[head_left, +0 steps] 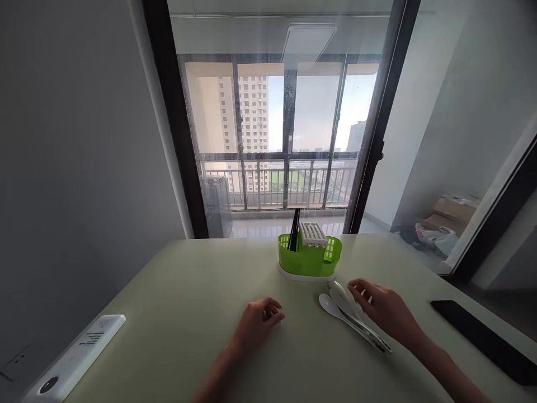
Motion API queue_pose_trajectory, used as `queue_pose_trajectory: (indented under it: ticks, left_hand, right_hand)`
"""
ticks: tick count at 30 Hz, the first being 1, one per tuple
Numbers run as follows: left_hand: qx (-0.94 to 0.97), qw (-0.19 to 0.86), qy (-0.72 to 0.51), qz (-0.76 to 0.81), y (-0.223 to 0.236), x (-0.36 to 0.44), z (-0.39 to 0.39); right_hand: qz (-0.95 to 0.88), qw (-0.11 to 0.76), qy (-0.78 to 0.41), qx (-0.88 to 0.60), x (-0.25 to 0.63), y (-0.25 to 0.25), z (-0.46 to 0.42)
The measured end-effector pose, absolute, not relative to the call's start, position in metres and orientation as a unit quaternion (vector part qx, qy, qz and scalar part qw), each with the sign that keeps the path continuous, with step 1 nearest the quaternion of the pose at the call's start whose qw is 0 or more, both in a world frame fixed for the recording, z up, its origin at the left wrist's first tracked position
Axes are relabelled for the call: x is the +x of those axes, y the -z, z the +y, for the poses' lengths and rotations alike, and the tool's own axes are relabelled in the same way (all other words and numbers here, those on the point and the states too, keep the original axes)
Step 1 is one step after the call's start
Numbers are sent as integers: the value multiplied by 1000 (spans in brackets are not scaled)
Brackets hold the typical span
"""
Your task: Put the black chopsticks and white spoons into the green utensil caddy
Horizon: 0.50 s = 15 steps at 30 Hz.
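Observation:
My left hand [260, 319] rests on the pale green table with its fingers loosely curled, the thumb a little apart and nothing in it. To its right, several white spoons lie close together at a slant; the nearest white spoon [329, 305] has its bowl toward the far side. Just right of the spoon bowls is my right hand [384, 308], thumb and fingers apart, the fingertips beside the spoons. Behind them stands a green utensil basket [304, 262] on a white base, with black chopsticks [295, 229] upright in it and a white slotted rack [313, 234] on top.
A long white box-like device [84, 355] with a dark round spot lies at the table's left edge. At the right edge is a flat black strip [482, 336]. A glass door with a dark frame [168, 101] rises beyond the table; cardboard boxes [448, 215] sit on the floor at right.

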<state>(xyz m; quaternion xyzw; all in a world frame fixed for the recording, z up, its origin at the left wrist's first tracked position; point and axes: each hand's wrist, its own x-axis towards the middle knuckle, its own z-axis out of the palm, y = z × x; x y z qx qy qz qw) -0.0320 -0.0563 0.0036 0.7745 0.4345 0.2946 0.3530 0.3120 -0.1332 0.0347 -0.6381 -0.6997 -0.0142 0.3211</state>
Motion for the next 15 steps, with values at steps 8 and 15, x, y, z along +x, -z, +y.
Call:
queue_pose_trajectory:
  ticks: [8, 15]
  left_hand:
    - [781, 338, -287, 439, -6, -32, -55]
    - [779, 344, -282, 442, -8, -30, -55]
  right_hand:
    - [-537, 410, -151, -721, 328, 37, -185]
    - [-507, 407, -173, -740, 308, 35, -197]
